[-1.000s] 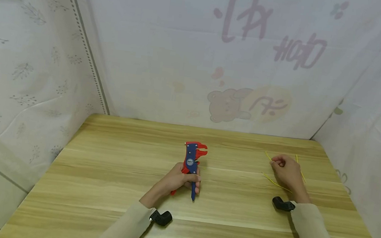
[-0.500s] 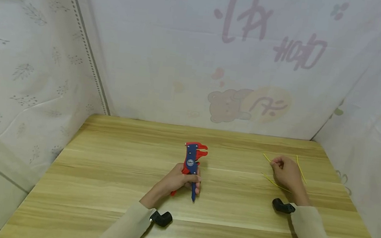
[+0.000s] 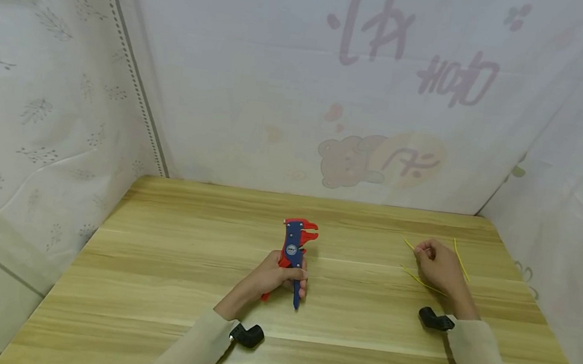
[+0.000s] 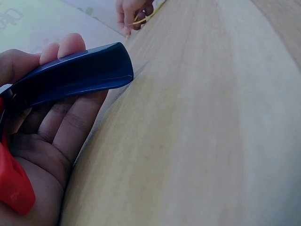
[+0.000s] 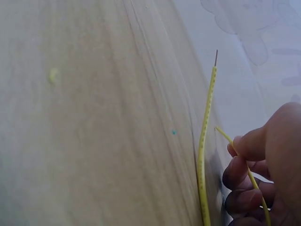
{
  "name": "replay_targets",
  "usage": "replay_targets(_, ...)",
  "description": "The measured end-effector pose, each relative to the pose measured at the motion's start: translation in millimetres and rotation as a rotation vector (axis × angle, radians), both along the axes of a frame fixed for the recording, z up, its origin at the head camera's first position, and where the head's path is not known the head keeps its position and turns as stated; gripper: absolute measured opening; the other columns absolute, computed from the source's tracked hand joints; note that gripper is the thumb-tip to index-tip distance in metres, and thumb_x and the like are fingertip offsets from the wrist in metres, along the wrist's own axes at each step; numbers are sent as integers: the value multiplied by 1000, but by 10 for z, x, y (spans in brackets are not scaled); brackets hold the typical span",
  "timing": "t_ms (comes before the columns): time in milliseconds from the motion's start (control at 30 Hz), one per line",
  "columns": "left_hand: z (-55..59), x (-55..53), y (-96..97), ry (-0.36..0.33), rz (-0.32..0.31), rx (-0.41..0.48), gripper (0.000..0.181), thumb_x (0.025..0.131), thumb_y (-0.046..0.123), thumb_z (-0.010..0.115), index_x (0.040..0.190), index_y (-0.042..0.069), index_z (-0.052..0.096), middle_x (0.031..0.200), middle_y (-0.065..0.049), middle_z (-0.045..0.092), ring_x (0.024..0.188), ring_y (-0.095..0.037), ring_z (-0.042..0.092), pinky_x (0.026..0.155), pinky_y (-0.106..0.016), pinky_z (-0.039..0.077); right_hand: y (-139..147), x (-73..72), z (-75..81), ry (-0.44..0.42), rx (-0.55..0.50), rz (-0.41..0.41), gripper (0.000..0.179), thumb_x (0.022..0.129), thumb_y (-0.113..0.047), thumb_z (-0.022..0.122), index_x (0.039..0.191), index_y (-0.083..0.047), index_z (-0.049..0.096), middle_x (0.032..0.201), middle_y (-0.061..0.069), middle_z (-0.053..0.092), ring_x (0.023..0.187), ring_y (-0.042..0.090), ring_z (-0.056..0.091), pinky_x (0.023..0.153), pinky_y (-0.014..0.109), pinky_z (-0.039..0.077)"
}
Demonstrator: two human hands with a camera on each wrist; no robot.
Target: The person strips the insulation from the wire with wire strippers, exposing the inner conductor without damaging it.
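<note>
My left hand (image 3: pixel 270 275) grips a red and blue wire stripper (image 3: pixel 292 237), its red jaws pointing away from me and to the right. In the left wrist view, fingers curl around its blue handle (image 4: pixel 84 75), and a red handle (image 4: pixel 15 181) lies along the palm. At the right, my right hand (image 3: pixel 441 266) pinches a thin yellow wire (image 5: pixel 253 178) between thumb and fingers, one end sticking out. Another yellow wire (image 3: pixel 416 277) lies on the table just in front of that hand; the right wrist view shows its bare metal end. A further yellow wire (image 3: pixel 460 258) lies beyond, to the right.
The wooden table (image 3: pixel 191 291) ends at a patterned cloth backdrop (image 3: pixel 249 80) behind and at both sides. A black wrist camera (image 3: pixel 248 335) is worn at the left sleeve, another wrist camera (image 3: pixel 435 319) at the right. A small yellow bit (image 5: pixel 53 76) lies on the tabletop.
The free end of the wire pinched in my right hand has shifted slightly toward me. My right hand has moved a touch toward me; the left keeps its grip on the wire stripper.
</note>
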State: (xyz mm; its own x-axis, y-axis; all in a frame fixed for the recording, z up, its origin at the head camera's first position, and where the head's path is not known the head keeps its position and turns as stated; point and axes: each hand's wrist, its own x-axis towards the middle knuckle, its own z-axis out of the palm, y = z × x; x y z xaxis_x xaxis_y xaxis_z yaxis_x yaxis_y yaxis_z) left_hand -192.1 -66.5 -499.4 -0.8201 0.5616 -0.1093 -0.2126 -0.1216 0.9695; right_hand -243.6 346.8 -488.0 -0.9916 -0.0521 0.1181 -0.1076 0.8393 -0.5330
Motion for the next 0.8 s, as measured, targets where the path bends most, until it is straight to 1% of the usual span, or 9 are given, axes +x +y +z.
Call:
replay_targets(233, 3, -4, 8, 7, -1, 6, 9, 97, 0, 61, 101, -6, 57, 76, -6, 71, 68, -18, 74, 70, -35, 64, -21, 50, 22, 6, -38, -17, 19, 100, -26, 58, 103, -9, 67, 81, 5, 66, 70, 14, 54, 65, 28, 43)
replay_targets(367, 14, -4, 13, 11, -3, 8, 8, 97, 0, 61, 101, -6, 57, 77, -6, 71, 68, -18, 74, 70, -35, 64, -34, 77, 44, 25, -55, -22, 19, 101, -26, 58, 103, -10, 68, 81, 5, 65, 71, 13, 53, 64, 27, 42)
replay_targets(600, 10, -1, 11, 7, 2, 2, 7, 98, 1, 61, 101, -4, 57, 77, -5, 71, 69, -18, 74, 70, -34, 64, -74, 102, 80, 54, -54, -22, 20, 102, -25, 57, 104, -10, 70, 83, 7, 66, 72, 15, 53, 64, 28, 42)
replay_targets(800, -1, 7, 8, -5, 9, 3, 7, 97, 1, 62, 102, -2, 57, 77, -5, 71, 68, -18, 74, 69, -33, 64, -132, 105, 83, 68, -89, -20, 21, 101, -26, 59, 103, -8, 70, 79, 4, 65, 70, 11, 53, 64, 26, 43)
